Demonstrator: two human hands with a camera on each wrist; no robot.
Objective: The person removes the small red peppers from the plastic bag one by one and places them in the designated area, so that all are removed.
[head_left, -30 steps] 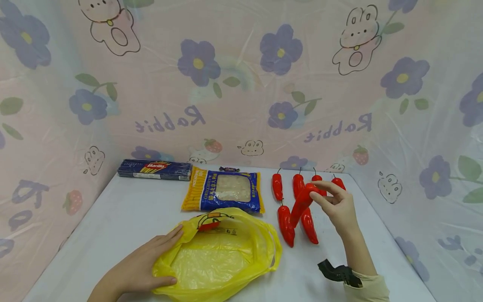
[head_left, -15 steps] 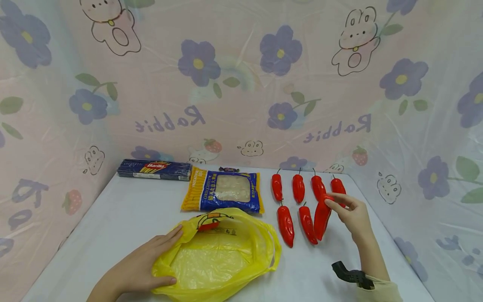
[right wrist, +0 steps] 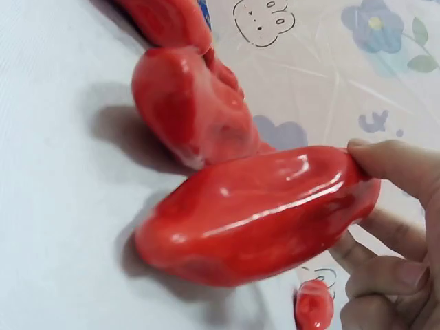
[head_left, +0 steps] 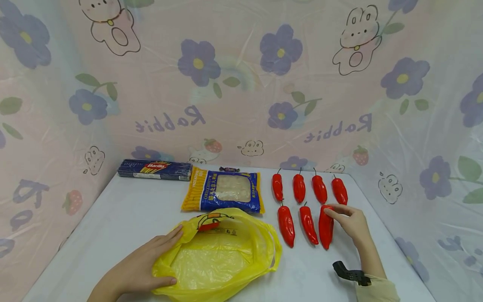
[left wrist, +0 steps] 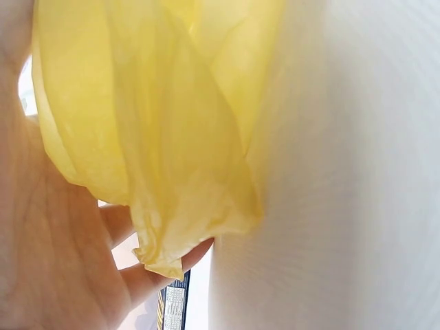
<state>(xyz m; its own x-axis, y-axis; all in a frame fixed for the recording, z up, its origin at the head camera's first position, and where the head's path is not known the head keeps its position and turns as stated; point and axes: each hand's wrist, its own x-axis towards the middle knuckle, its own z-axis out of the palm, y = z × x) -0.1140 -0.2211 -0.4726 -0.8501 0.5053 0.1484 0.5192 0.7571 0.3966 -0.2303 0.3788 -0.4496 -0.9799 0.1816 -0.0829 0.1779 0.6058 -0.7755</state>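
Note:
My right hand [head_left: 350, 220] pinches a red chili pepper [head_left: 326, 228] at its upper end between thumb and fingers. In the right wrist view this pepper [right wrist: 261, 216] hangs slanted, its tip close over the white table. Two more red peppers [head_left: 285, 225] lie to its left, forming a front row with it. Behind stands a back row of several red peppers [head_left: 299, 188] with thin stems. My left hand [head_left: 145, 264] lies against the left side of a yellow plastic bag [head_left: 273, 256], fingers extended along it and thumb at the lower rim. The bag's mouth gapes widely.
A blue and yellow pasta packet [head_left: 230, 191] lies behind the bag. Dark blue Barilla spaghetti packs [head_left: 154, 169] rest at the back left. A small wrapped candy [head_left: 229, 169] sits behind the pasta packet. A printed curtain [head_left: 234, 96] encloses the table [head_left: 124, 218] at the back and sides.
My right hand has carried the pepper right and lowered it beside the front-row peppers, still pinching it. My left hand and the bag have stayed in place.

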